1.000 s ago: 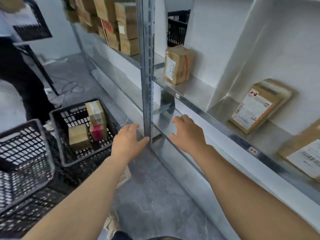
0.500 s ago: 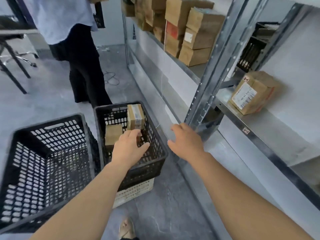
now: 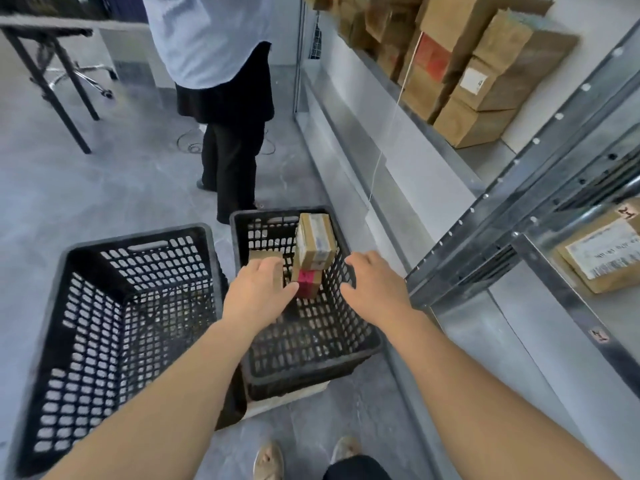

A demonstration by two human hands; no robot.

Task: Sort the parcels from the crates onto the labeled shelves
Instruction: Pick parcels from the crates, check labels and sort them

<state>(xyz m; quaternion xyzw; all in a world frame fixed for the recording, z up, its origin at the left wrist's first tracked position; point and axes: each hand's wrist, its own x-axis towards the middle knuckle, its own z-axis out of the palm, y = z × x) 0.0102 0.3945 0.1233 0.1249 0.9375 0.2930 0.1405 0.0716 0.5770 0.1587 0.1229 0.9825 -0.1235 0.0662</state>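
A black crate (image 3: 360,344) on the floor holds three parcels. A taped brown box (image 3: 316,241) stands on a smaller box with a pink label (image 3: 306,284); a third brown box (image 3: 266,258) lies to their left. My left hand (image 3: 258,294) reaches into the crate, fingers relaxed, over the left box; whether it touches it is unclear. My right hand (image 3: 375,289) hovers open over the crate's right rim, holding nothing. On the metal shelf (image 3: 561,292) at right lies a labelled parcel (image 3: 602,251).
A second black crate (image 3: 114,320) stands to the left with nothing visible inside. A person in a light shirt and dark trousers (image 3: 228,109) stands just beyond the crates. Stacked brown boxes (image 3: 460,64) fill the far shelf. A dark table (image 3: 45,46) is at upper left.
The view swung from the shelf down to the crates. Both hands moved away from the shelf upright and now reach over the crate with the parcels.
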